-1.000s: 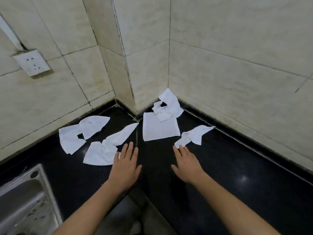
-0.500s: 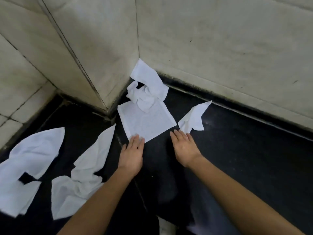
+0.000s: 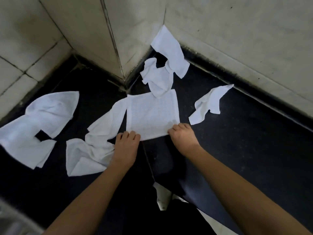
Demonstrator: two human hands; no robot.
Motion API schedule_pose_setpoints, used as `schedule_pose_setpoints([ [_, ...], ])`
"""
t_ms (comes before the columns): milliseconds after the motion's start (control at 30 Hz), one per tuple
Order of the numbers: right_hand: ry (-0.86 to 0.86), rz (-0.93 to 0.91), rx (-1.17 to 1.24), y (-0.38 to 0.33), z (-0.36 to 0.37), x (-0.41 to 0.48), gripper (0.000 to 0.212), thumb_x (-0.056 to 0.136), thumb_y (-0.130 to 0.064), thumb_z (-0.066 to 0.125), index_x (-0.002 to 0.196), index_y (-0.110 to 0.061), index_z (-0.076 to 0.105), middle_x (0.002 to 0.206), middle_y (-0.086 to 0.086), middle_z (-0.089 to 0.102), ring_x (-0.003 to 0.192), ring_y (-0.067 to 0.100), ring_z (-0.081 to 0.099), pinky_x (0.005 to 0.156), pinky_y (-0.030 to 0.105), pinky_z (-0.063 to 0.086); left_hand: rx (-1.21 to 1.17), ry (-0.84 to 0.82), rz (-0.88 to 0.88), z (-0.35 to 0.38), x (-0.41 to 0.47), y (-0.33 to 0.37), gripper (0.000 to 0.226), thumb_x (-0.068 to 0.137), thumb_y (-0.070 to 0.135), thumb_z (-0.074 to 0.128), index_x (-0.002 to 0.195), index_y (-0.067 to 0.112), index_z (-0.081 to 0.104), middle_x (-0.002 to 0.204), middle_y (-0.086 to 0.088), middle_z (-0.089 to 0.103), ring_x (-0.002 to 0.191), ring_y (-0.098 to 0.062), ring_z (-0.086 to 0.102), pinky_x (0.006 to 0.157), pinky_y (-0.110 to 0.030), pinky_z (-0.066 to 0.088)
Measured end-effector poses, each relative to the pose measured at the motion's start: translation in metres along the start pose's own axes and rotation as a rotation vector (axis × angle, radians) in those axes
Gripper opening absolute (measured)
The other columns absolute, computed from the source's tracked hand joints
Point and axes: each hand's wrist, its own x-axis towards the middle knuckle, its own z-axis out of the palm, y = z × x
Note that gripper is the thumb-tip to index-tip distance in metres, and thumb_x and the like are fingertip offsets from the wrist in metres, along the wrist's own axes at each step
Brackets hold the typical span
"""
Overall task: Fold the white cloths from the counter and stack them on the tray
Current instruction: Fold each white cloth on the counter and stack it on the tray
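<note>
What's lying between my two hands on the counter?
Head view: the near edge of the flat white cloth, from left hand to right hand, each gripping a corner.

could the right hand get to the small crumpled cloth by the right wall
Probably yes: the small crumpled cloth lies just beyond the right hand on bare counter, though that hand pinches the flat cloth.

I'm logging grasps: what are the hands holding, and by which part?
The flat square cloth, by its near edge: the left hand pinches the near-left corner, the right hand the near-right corner.
</note>
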Motion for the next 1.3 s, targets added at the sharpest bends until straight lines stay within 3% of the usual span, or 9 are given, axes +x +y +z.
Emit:
schedule_pose_setpoints([
  [167,0.074,-0.118,0.048,-0.005,0.003,-0.042,0.024,0.058,-0.011,0.080,0.075,-0.012,0.063,0.068,0.005,0.061,0.062,0.026,0.060,0.072,0.038,0.057,-0.026,-0.100,-0.040,-0.011,-0.038,0.025,0.022,0.058,0.009,0.076,0.074,0.011,0.062,0.070,-0.007,0.059,0.067,-0.029,0.056,0.069,-0.040,0.046],
  [367,0.011,-0.147,0.045,-0.001,0.020,-0.105,0.056,0.038,-0.006,0.083,0.090,-0.012,0.063,0.069,0.004,0.061,0.059,0.024,0.061,0.075,0.037,0.058,0.062,-0.172,-0.082,-0.016,-0.087,0.065,0.040,0.053,0.012,0.076,0.091,0.003,0.068,0.074,-0.011,0.063,0.069,-0.032,0.058,0.067,-0.042,0.049],
  [500,-0.116,-0.122,0.077,0.001,0.023,-0.139,0.033,0.075,-0.001,0.066,0.107,-0.012,0.062,0.099,0.008,0.062,0.090,0.029,0.063,0.083,0.038,0.047,0.122,-0.187,-0.058,-0.012,-0.120,0.076,0.036,0.042,0.006,0.080,0.074,0.009,0.064,0.065,-0.008,0.058,0.062,-0.030,0.057,0.062,-0.044,0.050],
  [633,-0.054,-0.140,0.099,0.004,0.036,-0.163,0.028,0.058,-0.007,0.083,0.078,-0.019,0.068,0.078,0.000,0.063,0.068,0.022,0.064,0.057,0.031,0.049,0.078,-0.191,-0.054,-0.014,-0.145,0.085,0.034,0.039,0.008,0.082,0.065,0.013,0.059,0.060,-0.004,0.056,0.056,-0.027,0.056,0.055,-0.037,0.048],
  [700,-0.073,-0.161,0.089,0.006,0.037,-0.172,0.022,0.065,-0.010,0.081,0.082,-0.019,0.070,0.086,0.000,0.064,0.076,0.022,0.063,0.065,0.032,0.051,0.061,-0.205,-0.039,-0.012,-0.156,0.088,0.035,0.038,0.010,0.083,0.062,0.016,0.058,0.058,-0.002,0.055,0.053,-0.025,0.056,0.051,-0.034,0.046],
  [800,-0.176,-0.201,0.124,0.011,0.037,-0.180,0.026,0.094,-0.013,0.051,0.113,-0.016,0.068,0.117,0.005,0.060,0.110,0.028,0.054,0.092,0.038,0.045,-0.003,-0.276,-0.039,-0.009,-0.166,0.089,0.016,0.062,0.013,0.075,0.074,0.016,0.065,0.074,-0.002,0.063,0.072,-0.026,0.062,0.063,-0.034,0.045],
  [900,-0.227,-0.219,0.179,0.015,0.035,-0.185,0.031,0.095,-0.017,0.048,0.119,-0.022,0.067,0.122,0.003,0.059,0.117,0.025,0.049,0.093,0.036,0.046,-0.098,-0.362,-0.096,-0.013,-0.170,0.088,0.020,0.088,0.019,0.054,0.103,0.020,0.067,0.104,0.002,0.063,0.101,-0.022,0.056,0.081,-0.032,0.040],
  [1167,-0.095,0.369,0.988,0.020,0.020,-0.150,0.021,0.091,-0.023,0.071,0.111,-0.027,0.070,0.096,-0.008,0.066,0.092,0.011,0.064,0.085,0.020,0.051,-0.811,-0.201,-0.671,-0.024,-0.138,0.057,0.022,0.088,0.015,0.068,0.109,0.020,0.071,0.105,0.000,0.069,0.101,-0.018,0.064,0.088,-0.028,0.049],
  [1300,0.019,0.551,1.239,0.015,0.014,-0.117,0.015,0.087,-0.021,0.077,0.099,-0.026,0.070,0.085,-0.005,0.063,0.080,0.008,0.060,0.069,0.006,0.044,-1.190,-0.085,-0.900,-0.019,-0.109,0.041,0.015,0.085,0.013,0.074,0.095,0.022,0.069,0.101,-0.003,0.068,0.100,-0.024,0.066,0.093,-0.044,0.055],
])
